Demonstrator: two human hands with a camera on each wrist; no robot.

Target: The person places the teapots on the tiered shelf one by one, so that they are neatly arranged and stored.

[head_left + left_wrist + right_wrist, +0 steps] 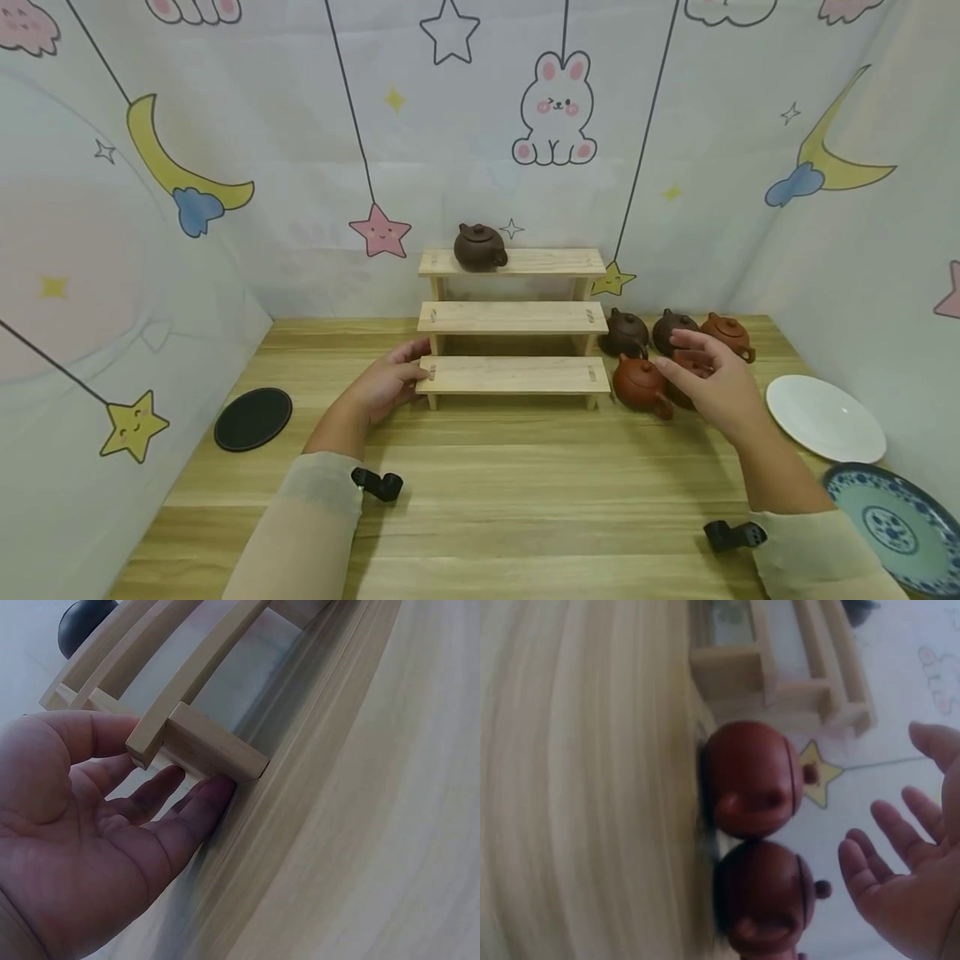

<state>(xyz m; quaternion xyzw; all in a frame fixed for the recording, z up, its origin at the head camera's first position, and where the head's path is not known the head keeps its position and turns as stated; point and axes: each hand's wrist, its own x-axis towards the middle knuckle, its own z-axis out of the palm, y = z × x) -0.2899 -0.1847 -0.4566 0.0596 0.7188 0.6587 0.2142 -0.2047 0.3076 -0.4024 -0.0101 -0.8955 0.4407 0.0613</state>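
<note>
A three-tier wooden display stand (513,375) stands at the back middle. My left hand (386,383) holds the left end of its lowest tier, thumb at the board end and fingers curled by the leg (214,742). On the top tier sits a dark brown teapot (480,248). My right hand (712,379) hovers above the teapots right of the stand, fingers spread and holding nothing. Below it are a reddish-brown teapot (639,383) and a second reddish one (765,896), partly hidden in the head view. Behind them are dark teapots (624,333) and an orange-brown teapot (727,335).
A black round mat (253,419) lies on the left of the wooden table (480,517). On the right are a white plate (825,417) and a blue-patterned plate (892,529), close to the right forearm. A printed cloth (300,150) hangs behind and at both sides.
</note>
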